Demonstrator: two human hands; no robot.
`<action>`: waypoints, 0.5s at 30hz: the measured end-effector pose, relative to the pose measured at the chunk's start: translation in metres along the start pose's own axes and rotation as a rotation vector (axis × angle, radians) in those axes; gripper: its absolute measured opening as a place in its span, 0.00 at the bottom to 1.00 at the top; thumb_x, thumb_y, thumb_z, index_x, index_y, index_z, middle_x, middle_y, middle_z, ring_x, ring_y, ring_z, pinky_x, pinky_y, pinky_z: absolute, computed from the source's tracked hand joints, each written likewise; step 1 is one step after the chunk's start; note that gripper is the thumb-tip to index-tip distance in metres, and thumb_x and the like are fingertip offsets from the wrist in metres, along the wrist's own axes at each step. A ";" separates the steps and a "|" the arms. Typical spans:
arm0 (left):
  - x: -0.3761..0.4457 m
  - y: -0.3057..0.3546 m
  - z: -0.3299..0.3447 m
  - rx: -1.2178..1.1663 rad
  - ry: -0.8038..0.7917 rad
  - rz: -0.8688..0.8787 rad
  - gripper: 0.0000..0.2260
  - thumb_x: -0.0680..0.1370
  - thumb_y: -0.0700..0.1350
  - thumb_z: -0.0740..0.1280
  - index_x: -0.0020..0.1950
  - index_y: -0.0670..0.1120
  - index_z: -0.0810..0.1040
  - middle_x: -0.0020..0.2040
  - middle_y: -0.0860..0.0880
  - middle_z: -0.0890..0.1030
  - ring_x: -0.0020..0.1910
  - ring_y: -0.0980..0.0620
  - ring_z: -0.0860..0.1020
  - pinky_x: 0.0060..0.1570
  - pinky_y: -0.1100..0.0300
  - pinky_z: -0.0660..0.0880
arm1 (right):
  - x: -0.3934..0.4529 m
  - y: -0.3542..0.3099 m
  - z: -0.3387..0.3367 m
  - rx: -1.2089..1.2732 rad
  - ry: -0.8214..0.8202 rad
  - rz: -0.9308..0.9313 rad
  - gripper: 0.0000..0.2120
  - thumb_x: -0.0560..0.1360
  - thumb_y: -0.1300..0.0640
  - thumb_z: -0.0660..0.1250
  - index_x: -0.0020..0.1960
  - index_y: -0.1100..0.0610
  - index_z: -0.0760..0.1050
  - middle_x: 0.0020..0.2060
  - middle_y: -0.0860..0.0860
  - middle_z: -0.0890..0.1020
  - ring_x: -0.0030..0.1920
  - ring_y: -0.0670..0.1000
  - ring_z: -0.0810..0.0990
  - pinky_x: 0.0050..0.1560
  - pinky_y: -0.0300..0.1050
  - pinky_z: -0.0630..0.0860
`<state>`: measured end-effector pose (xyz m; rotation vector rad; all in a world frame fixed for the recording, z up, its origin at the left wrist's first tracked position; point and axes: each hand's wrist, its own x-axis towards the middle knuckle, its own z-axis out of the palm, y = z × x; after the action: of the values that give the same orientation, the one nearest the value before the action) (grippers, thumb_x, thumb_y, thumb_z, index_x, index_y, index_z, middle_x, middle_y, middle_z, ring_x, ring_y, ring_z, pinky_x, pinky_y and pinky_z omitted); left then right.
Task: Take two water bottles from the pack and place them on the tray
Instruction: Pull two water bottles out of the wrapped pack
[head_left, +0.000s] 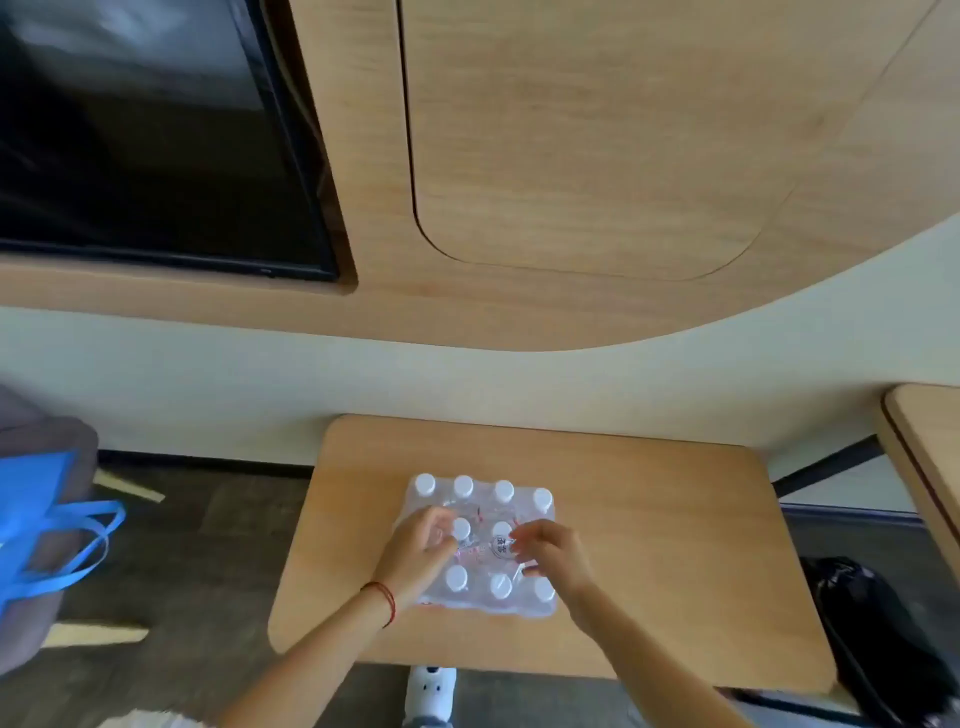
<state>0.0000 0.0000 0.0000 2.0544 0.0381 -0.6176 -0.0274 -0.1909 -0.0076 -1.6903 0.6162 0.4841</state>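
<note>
A shrink-wrapped pack of water bottles (480, 499) with white caps stands in the middle of a small wooden table (675, 545). Both hands rest on top of the pack. My left hand (418, 551) is curled on the clear plastic wrap at the pack's left middle, fingers pinching the film. My right hand (553, 553) pinches the wrap near a bottle cap in the middle row. No bottle is out of the pack. No tray is in view.
A blue bag (36, 525) sits on a grey seat at the left. A black bag (878, 634) lies on the floor at the right. Another wooden surface's edge (919, 457) shows at far right. A white shoe (431, 691) is under the table's near edge.
</note>
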 end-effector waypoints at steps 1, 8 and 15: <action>0.007 -0.009 0.001 0.092 -0.010 0.034 0.12 0.75 0.40 0.64 0.58 0.45 0.75 0.58 0.47 0.77 0.57 0.48 0.74 0.59 0.54 0.72 | 0.007 0.008 0.009 -0.075 0.007 0.004 0.14 0.71 0.73 0.59 0.40 0.57 0.78 0.38 0.54 0.80 0.38 0.51 0.77 0.41 0.40 0.77; 0.039 -0.055 0.031 0.652 -0.059 0.065 0.29 0.75 0.53 0.65 0.73 0.51 0.59 0.76 0.46 0.56 0.75 0.44 0.52 0.74 0.50 0.56 | 0.030 0.029 0.044 -0.514 0.027 -0.144 0.16 0.71 0.71 0.63 0.58 0.62 0.76 0.58 0.55 0.79 0.48 0.55 0.82 0.45 0.34 0.72; 0.050 -0.074 0.049 0.723 0.025 0.031 0.41 0.71 0.58 0.69 0.76 0.53 0.47 0.79 0.46 0.47 0.77 0.42 0.45 0.76 0.48 0.50 | 0.059 0.043 0.063 -0.702 -0.099 -0.144 0.26 0.75 0.70 0.59 0.71 0.57 0.65 0.69 0.55 0.72 0.64 0.55 0.74 0.62 0.44 0.73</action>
<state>0.0037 -0.0102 -0.1011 2.7502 -0.2346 -0.6430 -0.0080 -0.1439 -0.0895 -2.3337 0.2514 0.7286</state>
